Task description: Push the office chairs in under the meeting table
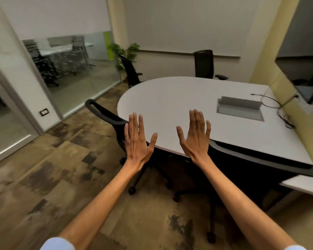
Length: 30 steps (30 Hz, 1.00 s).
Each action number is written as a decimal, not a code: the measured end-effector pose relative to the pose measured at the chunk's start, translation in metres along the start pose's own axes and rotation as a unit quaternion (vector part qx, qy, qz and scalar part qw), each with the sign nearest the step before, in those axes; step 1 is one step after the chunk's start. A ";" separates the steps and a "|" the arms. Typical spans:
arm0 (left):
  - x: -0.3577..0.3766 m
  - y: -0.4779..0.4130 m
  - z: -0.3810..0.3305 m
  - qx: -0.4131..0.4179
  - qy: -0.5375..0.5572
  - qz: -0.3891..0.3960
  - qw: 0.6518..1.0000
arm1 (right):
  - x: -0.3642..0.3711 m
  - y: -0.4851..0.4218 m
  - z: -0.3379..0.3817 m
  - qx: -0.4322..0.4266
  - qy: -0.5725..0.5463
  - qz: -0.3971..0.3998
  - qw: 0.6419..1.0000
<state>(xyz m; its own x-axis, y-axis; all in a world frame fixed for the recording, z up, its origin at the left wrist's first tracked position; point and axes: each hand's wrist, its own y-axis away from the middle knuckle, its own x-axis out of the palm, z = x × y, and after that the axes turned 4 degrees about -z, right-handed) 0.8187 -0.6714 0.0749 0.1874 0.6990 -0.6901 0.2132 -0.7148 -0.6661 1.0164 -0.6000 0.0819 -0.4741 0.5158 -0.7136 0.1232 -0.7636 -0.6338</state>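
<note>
Your left hand [136, 141] and right hand [195, 137] are both raised in front of you, palms facing away, fingers straight and spread. Neither hand has hold of anything or touches anything; both hang in the air over the near rim of the meeting table [179, 103].

The meeting table is white, rounded at its left end, and takes up the centre and right of the view. A grey cable box [240, 108] is set into its top toward the right, with a dark cable [268, 101] looping just beyond it near the wall side.

Four office chairs stand around the table. The near left chair [105, 114] sits at the table's rounded left end, its back close against the rim, with its legs and castors showing below the table edge. The near right chair [260, 160] sits along the table's near edge, its curved back pressed close to the rim, seat hidden under the top. The far left chair [129, 71] stands off the table's far left curve, with open floor between it and the rim. The far chair [203, 64] stands behind the table's far edge; you cannot tell how far in it sits.

A potted plant [127, 50] stands beyond the far left chair. Pale blue sleeves [58, 243] show at your elbows.
</note>
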 end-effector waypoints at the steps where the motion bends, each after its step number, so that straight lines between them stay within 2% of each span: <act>1: -0.010 0.000 0.006 -0.012 0.009 -0.005 1.000 | 0.007 0.000 0.010 -0.004 -0.002 -0.005 1.000; 2: -0.010 0.002 0.003 -0.018 0.013 -0.016 1.000 | 0.005 0.005 0.011 0.002 -0.002 -0.007 1.000; 3: -0.027 -0.005 0.044 -0.032 -0.004 -0.024 0.999 | 0.028 -0.008 0.056 -0.033 -0.029 -0.003 0.999; 5: -0.031 -0.013 0.054 -0.028 -0.018 -0.013 0.999 | 0.036 -0.013 0.068 -0.055 -0.022 0.003 0.998; 6: -0.044 -0.020 0.101 -0.032 -0.051 -0.005 0.998 | 0.059 -0.024 0.113 -0.081 -0.047 0.015 0.996; 8: -0.047 -0.030 0.127 -0.045 -0.080 0.010 0.996 | 0.070 -0.033 0.129 -0.095 -0.050 0.035 0.994; 9: -0.062 -0.032 0.172 -0.076 -0.104 0.017 0.991 | 0.091 -0.039 0.171 -0.113 -0.067 0.039 0.991; 11: -0.067 -0.036 0.189 -0.092 -0.107 0.013 0.990 | 0.098 -0.047 0.182 -0.125 -0.061 0.042 0.989; 12: -0.080 -0.035 0.219 -0.111 -0.131 -0.003 0.985 | 0.114 -0.053 0.218 -0.139 -0.082 0.054 0.985; 15: -0.090 -0.032 0.236 -0.121 -0.142 0.011 0.982 | 0.126 -0.055 0.237 -0.139 -0.100 0.047 0.984; 16: -0.102 -0.034 0.265 -0.138 -0.159 -0.005 0.978 | 0.143 -0.062 0.270 -0.166 -0.119 0.053 0.977; 18: -0.108 -0.036 0.278 -0.153 -0.157 -0.008 0.976 | 0.152 -0.065 0.282 -0.165 -0.129 0.048 0.977; 19: -0.118 -0.044 0.305 -0.170 -0.167 -0.022 0.971 | 0.168 -0.081 0.312 -0.186 -0.150 0.065 0.969; 23: -0.130 -0.060 0.349 -0.193 -0.173 -0.058 0.964 | 0.209 -0.109 0.358 -0.212 -0.172 0.070 0.959; 24: -0.128 -0.073 0.380 -0.197 -0.191 -0.061 0.960 | 0.234 -0.122 0.382 -0.214 -0.180 0.089 0.956; 27: -0.135 -0.085 0.402 -0.199 -0.200 -0.060 0.957 | 0.249 -0.132 0.403 -0.222 -0.195 0.055 0.954; 30: -0.109 -0.140 0.466 -0.234 -0.221 -0.074 0.944 | 0.316 -0.199 0.449 -0.238 -0.209 0.080 0.945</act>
<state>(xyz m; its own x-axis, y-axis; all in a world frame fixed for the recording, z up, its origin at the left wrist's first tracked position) 0.3213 -0.6577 0.1120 -0.2741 0.6380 -0.7196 0.6258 -0.4498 -0.6372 0.4507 -0.4596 0.1171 -0.7074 0.1333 -0.6942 0.5535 -0.5063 -0.6613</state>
